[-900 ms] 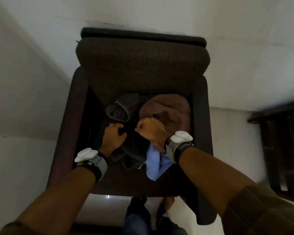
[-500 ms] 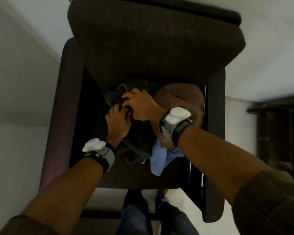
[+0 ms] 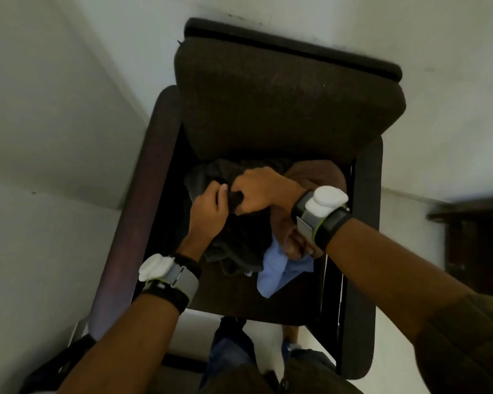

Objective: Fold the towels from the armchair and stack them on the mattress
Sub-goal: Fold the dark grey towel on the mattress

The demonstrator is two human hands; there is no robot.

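Now, over the armchair [image 3: 282, 109] seat, both hands are on the dark towel [image 3: 239, 243], heaped at the seat's middle. The left hand [image 3: 207, 210] pinches a fold between thumb and curled fingers. The right hand [image 3: 258, 191], touching it on the right, has its fingers curled round the same bunch. A brown towel [image 3: 316, 177] sits to the right, a light blue cloth [image 3: 279, 273] nearer.

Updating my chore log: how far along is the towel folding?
Done: nothing looks folded, and no mattress shows. In hand: left hand and right hand grip the dark towel on the armchair. Left: brown towel and blue towel lie there; all folding and stacking.
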